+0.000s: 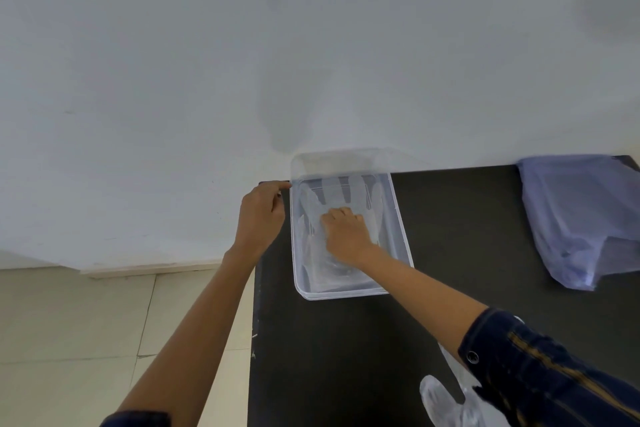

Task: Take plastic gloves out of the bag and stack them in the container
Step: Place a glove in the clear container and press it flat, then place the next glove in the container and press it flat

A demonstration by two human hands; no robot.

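Inside the clear rectangular container, the curled right hand presses filmy gloves flat.

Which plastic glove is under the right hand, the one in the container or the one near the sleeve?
The glove in the container: the right hand presses on it.

container: clear, colourless plastic, faint blue-white tint at walls
gloves in container: translucent, milky white, no print
bag: pale lilac-blue, semi-sheer, plain
loose glove at near edge: clear-whitish, glossy highlights
table: matte black, plain
wall: white-grey, soft grey shadow patches
floor: cream-beige tiles, thin grey grout lines
skirting: light tan
right sleeve: dark navy, mustard-yellow stripe, dark round button
left sleeve: dark navy
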